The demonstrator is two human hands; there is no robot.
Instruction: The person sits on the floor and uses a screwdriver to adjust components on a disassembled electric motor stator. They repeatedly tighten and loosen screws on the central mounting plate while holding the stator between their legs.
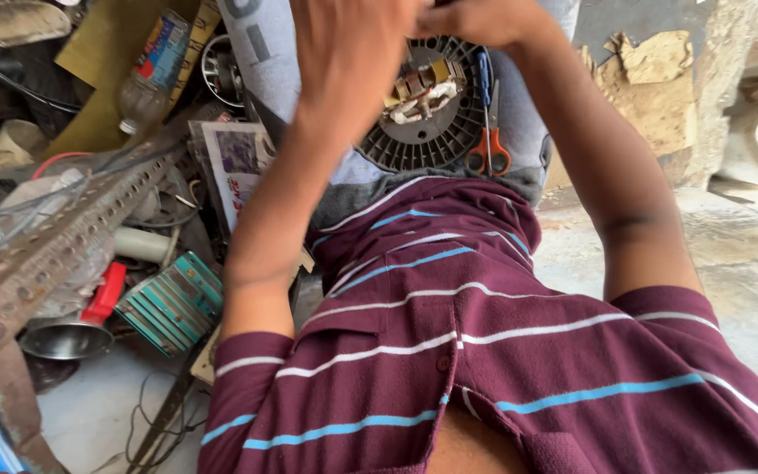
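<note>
Nearest the camera is the person's own chest in a maroon polo shirt with white and blue stripes, both forearms reaching away from it toward the lap. The left hand is raised near the top of the view, blurred, its back toward the camera, so whether the fingers are spread or pinching cannot be told. The right hand sits just beside it at the top edge, mostly cut off; its grip cannot be told either. Directly below and between the two hands lies a round black ribbed fan motor housing resting on grey-trousered knees, with a wound stator core of copper and pale insulation at its centre, close under the left hand's fingers. Just below the right hand, orange-handled scissors lie on the housing's rim. Out past the left forearm is clutter on the floor: a teal finned block, a perforated rusty metal angle bar, a metal funnel with a red part, and farther off a clear plastic bottle lying on its side, its contents unclear.
</note>
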